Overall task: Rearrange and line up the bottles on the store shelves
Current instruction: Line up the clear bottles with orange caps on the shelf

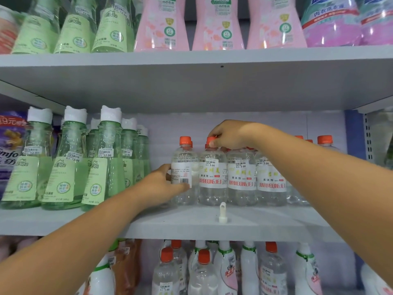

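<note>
A row of clear bottles with orange caps stands on the middle shelf (265, 220). My left hand (161, 184) grips the leftmost clear bottle (184, 158) by its side; that bottle's label shows a barcode toward me. My right hand (229, 134) pinches the orange cap of the second clear bottle (212, 177), whose red-lettered label faces front. Two more clear bottles (241, 177) stand to the right in line, with others behind them.
Tall green bottles with white caps (106, 158) fill the left of the same shelf. A small white peg (222, 211) sticks up near the shelf front. Pink and green bottles (217, 24) stand above; clear and white bottles (202, 271) below.
</note>
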### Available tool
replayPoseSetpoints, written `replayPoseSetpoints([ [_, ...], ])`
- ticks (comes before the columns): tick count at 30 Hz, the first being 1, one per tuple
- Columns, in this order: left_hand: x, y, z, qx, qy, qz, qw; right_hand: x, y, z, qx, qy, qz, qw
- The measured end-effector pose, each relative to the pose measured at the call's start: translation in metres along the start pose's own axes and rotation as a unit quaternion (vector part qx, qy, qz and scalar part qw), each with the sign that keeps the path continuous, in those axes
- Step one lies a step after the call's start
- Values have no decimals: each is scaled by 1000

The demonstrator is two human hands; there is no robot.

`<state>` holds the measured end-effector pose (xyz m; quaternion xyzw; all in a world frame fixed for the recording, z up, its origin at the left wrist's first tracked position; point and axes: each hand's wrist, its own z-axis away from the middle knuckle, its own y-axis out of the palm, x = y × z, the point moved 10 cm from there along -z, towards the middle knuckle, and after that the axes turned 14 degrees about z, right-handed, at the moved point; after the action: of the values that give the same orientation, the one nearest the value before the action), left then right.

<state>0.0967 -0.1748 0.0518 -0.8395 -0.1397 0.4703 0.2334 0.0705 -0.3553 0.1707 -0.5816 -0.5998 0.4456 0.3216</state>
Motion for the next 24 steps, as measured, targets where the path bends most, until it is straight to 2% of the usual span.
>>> replayPoseSetpoints([
  [8,7,-4,-4,-16,-21,-1,1000,-4,-6,-2,-38,2,-29,999],
  [15,9,2,-5,12,-18,31,999,2,-4,-1,-12,5,-1,1000],
  [20,5,3,-3,9,-19,-8,1000,-1,-5,-2,-32,19,-22,999],
  [24,6,3,-5,9,-15,6,1000,1,-3,-3,-35,17,-12,999],
])
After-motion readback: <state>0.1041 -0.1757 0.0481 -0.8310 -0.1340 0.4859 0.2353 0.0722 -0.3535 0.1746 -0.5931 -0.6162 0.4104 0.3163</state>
